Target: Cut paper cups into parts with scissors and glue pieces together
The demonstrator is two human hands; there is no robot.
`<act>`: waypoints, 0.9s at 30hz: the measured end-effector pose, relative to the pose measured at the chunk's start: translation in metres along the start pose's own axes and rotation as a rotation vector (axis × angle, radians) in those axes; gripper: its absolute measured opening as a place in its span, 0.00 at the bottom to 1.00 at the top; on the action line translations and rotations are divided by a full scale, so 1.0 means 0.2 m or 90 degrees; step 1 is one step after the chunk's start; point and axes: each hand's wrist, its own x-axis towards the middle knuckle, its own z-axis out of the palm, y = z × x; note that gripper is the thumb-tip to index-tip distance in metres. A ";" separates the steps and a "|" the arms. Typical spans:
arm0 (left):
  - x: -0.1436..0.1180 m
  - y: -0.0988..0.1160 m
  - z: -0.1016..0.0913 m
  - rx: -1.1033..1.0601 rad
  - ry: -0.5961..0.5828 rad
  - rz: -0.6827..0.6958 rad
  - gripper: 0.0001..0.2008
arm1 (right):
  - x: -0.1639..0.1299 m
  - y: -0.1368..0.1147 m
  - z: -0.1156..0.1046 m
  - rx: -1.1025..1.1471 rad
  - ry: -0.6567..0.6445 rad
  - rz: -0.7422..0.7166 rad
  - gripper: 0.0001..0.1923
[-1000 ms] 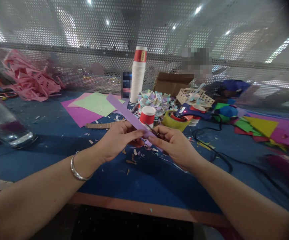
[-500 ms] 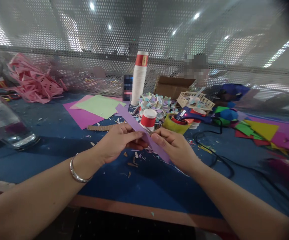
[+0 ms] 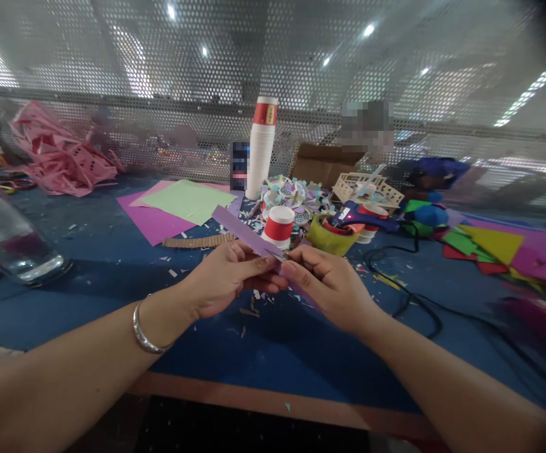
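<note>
So both hands are up over the middle of the blue table, working one purple paper strip. Left hand has its fingers closed in a pinch on the strip around the middle, thumb on top, with a silver bracelet on that wrist. Right hand is curled shut around what looks like small scissors; only the thin tips poke out at about 9 o'clock from that hand, right at the strip's edge, and I can't tell how far apart the blades are. The strip runs up toward 11 o'clock from the hands, and a short bit pokes out under the right hand toward 5 o'clock. Progress-wise, my guess is the snipping is well underway but not finished: there's a scatter of paper scraps on the table right under the hands, yet most of the strip up past the left hand looks whole and uncut. Around it: a red and white paper cup at 12 o'clock just behind the hands, a tall stack of cups further back, a yellow tape roll at 1 o'clock, green and pink sheets at 11 o'clock, a black cable trailing off at 3 o'clock, and a glass jar far out at 9 o'clock.
</note>
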 end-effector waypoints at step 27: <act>0.00 -0.01 0.00 -0.046 -0.020 -0.042 0.06 | -0.02 -0.01 0.00 -0.013 0.027 -0.024 0.20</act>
